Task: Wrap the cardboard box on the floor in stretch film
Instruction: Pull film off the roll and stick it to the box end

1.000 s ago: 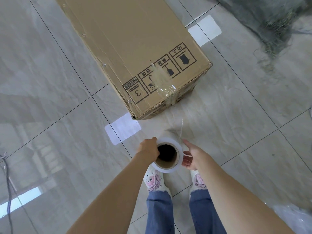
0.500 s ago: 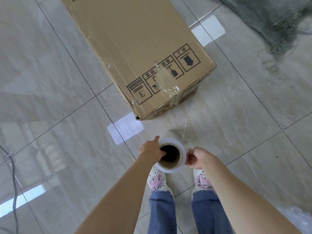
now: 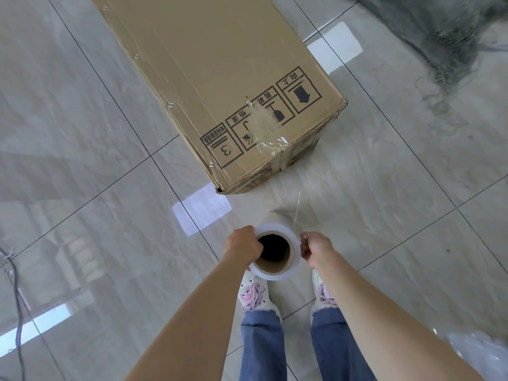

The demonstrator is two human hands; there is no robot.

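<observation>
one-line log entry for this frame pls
phase: film paid out | left hand: grips stretch film roll | right hand: closed at roll | film end: stuck on cardboard box

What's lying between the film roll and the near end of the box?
In the head view, only a stretched sheet of film spans from the roll to the cardboard box, above bare floor tiles.
</observation>
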